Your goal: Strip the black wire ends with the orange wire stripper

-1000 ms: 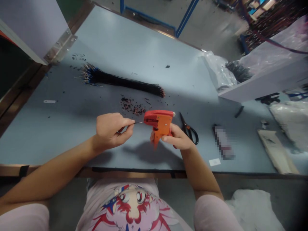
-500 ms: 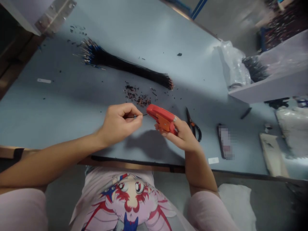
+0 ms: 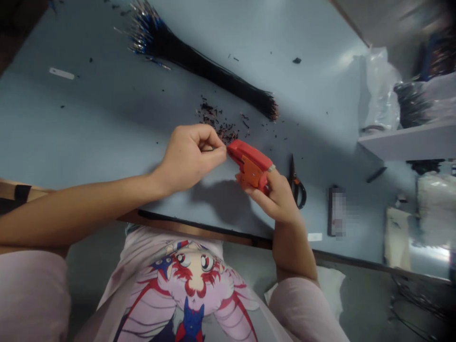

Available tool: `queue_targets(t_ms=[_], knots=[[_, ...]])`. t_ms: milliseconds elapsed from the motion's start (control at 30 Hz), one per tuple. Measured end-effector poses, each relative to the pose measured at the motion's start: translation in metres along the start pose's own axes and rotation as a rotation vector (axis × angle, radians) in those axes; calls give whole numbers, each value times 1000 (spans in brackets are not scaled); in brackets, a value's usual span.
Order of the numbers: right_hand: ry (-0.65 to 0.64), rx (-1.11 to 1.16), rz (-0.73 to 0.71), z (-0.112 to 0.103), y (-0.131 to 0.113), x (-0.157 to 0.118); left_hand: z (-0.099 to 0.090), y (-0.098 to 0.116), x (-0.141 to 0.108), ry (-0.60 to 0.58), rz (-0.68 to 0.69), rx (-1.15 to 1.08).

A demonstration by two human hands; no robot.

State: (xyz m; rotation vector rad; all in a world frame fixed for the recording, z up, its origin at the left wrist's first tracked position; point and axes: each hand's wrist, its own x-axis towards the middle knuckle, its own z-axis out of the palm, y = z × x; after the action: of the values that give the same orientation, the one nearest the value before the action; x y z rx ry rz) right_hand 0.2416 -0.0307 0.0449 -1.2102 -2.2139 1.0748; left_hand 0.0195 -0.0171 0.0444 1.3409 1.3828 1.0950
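My left hand pinches a thin black wire between thumb and fingertips; most of the wire is hidden by the hand. Its fingertips are right at the nose of a red and orange wire stripper. My right hand is wrapped round the handles of that stripper, held above the table. Whether the jaws bite on the wire cannot be made out. Beyond the hands lies a thick bundle of black wires, with blue and metal ends at the left and coppery ends at the right.
Small black and copper scraps lie behind the stripper. Black-handled scissors rest right of my right hand, then a blurred-out dark device. A shelf with plastic bags stands at the right. White labels lie about.
My left fingertips have come up to the stripper's nose, and the length of wire that showed between them is no longer visible. The camera view has shifted and turned slightly.
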Motion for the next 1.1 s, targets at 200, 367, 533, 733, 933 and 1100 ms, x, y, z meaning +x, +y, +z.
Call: queue_targets(t_ms=[200,367,533,733,933,1100], knots=[[-15,276,106,6,6,0,0,-5,1,102,198,88],[10,394,128,6,7,1,-3,-7,0,149,449,244],[10,460,175,7,8,0,-3,-11,1,189,570,345],[42,661,296,9,9,3,-7,-16,9,229,516,368],[124,838,353,28,12,9,-1,-5,3,-32,98,88],[248,724,211,41,3,14,9,-2,-10,-321,-74,-28]])
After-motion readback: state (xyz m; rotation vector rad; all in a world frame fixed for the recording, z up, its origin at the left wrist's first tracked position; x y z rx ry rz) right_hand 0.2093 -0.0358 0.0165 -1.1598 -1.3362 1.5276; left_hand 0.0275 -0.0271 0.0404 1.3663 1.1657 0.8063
